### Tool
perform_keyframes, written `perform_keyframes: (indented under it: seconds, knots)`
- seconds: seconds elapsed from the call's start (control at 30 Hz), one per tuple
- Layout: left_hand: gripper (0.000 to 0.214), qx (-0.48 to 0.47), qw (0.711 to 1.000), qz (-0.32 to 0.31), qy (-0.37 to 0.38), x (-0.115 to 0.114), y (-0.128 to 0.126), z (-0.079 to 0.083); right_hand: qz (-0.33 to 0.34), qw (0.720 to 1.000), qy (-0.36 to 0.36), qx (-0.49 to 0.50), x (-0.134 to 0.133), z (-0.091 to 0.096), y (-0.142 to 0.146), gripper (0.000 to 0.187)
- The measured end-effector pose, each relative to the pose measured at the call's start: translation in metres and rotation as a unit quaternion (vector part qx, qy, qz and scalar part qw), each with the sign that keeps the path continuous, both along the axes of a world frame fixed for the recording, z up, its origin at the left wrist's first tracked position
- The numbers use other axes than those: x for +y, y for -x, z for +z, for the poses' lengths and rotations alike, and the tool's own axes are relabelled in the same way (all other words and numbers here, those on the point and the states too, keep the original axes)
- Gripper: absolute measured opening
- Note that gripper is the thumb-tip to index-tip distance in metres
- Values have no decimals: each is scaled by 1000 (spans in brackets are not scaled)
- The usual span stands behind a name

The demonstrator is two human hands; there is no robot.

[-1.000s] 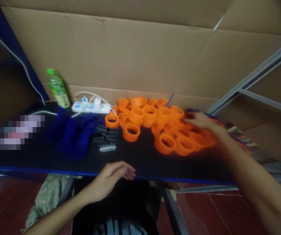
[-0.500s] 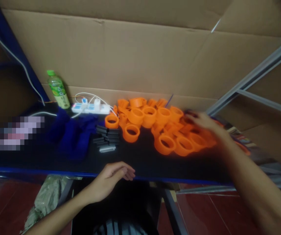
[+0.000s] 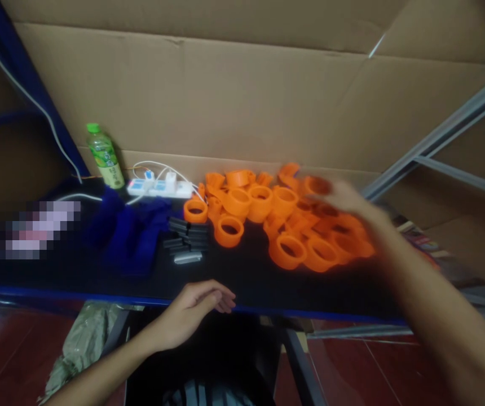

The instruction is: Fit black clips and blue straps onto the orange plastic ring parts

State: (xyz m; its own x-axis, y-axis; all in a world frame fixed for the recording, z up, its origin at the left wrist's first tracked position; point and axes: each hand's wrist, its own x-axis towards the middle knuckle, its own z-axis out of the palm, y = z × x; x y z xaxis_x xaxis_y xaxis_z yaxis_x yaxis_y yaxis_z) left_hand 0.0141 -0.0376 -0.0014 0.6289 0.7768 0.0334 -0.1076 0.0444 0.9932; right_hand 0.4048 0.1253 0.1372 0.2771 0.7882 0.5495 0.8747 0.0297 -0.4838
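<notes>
My right hand (image 3: 344, 200), blurred by motion, is at the back right of a pile of orange plastic parts (image 3: 287, 252). Its fingers are closed on one of them, an orange ring-shaped part (image 3: 317, 185) with a curved piece toward the back. Several of the parts have a round open ring and a short arm, and they lie overlapping on the black table (image 3: 234, 276). My left hand (image 3: 204, 304) rests at the front edge, holding nothing, its fingers loosely bent and the thumb apart. Several short black strips (image 3: 187, 234) and a silvery piece (image 3: 188, 257) lie beyond it.
A white power strip (image 3: 160, 188) with plugs and cables lies at the back, beside a green-capped bottle (image 3: 106, 158). Dark blue cloth (image 3: 132, 237) is left of the black strips. Cardboard (image 3: 225, 96) walls the back; a metal frame (image 3: 437, 124) rises at right.
My right hand has moved slightly, and an orange ring-shaped part now shows raised at its fingers by the back of the pile. My left hand stays put. The view has shifted slightly.
</notes>
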Motion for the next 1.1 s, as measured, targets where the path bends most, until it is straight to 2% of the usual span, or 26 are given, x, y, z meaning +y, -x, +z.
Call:
perform_keyframes:
  seconds: [0.13, 0.2, 0.27, 0.33, 0.43, 0.5, 0.53, 0.57, 0.6, 0.63, 0.7, 0.77, 0.83, 0.97, 1.1]
  knots:
    - [36, -40, 999, -2, 11, 3, -1, -6, 30, 999, 18, -11, -23, 9, -2, 79]
    - [39, -85, 996, 2, 10, 5, -2, -9, 86, 996, 10, 25, -47, 4, 18, 76]
    - [51, -141, 990, 20, -3, 7, -3, -12, 187, 981, 16, 59, -79, -10, 54, 63]
    - [64, -196, 979, 55, -17, 7, -3, -14, 311, 947, 64, 55, -115, -27, 97, 58]
    - [67, -252, 958, 134, 0, 3, -2, -13, 437, 885, 150, 48, -162, -49, 156, 63]
    - [57, -264, 946, 186, 29, 0, 0, -12, 507, 835, 206, 45, -179, -58, 178, 70]
    - [52, -263, 942, 204, 44, -2, 1, -11, 532, 816, 221, 44, -182, -60, 184, 66]
    - [48, -259, 940, 215, 56, -3, 2, -10, 546, 806, 224, 45, -181, -63, 187, 55]
    - [45, -253, 940, 219, 66, -4, 4, -10, 545, 808, 216, 50, -177, -65, 188, 38]
    - [42, -244, 943, 216, 74, -5, 6, -9, 529, 822, 201, 58, -171, -67, 187, 26]
    - [37, -227, 947, 212, 79, -6, 9, -8, 469, 867, 160, 58, -154, -74, 185, 32]
    - [38, -214, 950, 213, 77, -8, 12, -7, 421, 897, 132, 11, -138, -82, 188, 28]
    - [41, -211, 951, 216, 72, -10, 15, -6, 419, 896, 129, -78, -126, -90, 197, 24]
    - [45, -220, 949, 217, 69, -10, 18, -7, 423, 863, 147, -233, -118, -101, 220, 27]
    - [41, -214, 956, 189, 70, -5, 17, -14, 393, 864, 163, -269, -116, -106, 231, 28]
